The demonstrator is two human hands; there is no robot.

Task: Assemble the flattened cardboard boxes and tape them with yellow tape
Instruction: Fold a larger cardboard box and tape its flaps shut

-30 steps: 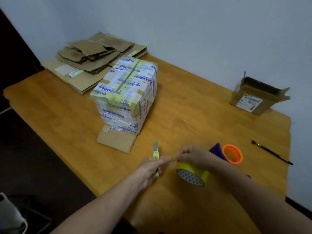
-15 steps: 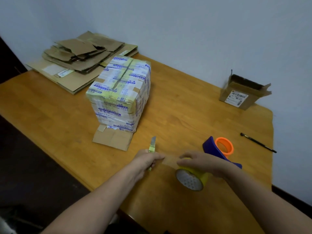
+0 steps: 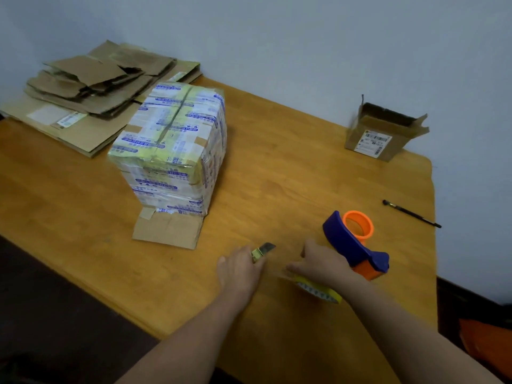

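Head view, tape-wrapped box point(image 3: 171, 151), yellow tape roll point(image 3: 318, 291)

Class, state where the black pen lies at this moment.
In the head view, the black pen lies by the right edge of the table, right of the purple-and-orange tape dispenser, nearer the camera than the small open box.

Soft, dimmish, even light all round, and the wall point(image 3: 304, 37) reads a flat grey-blue. The taped box point(image 3: 171, 139) throws only a faint shadow to its right on the table point(image 3: 277, 167). The left grip point(image 3: 238, 270) round the knife point(image 3: 263, 249) and the right grip point(image 3: 324, 264) on the yellow tape roll point(image 3: 321, 293) look smeared and soft-edged. The table edges bow toward the margins, and the floor point(image 3: 55, 314) goes near black.
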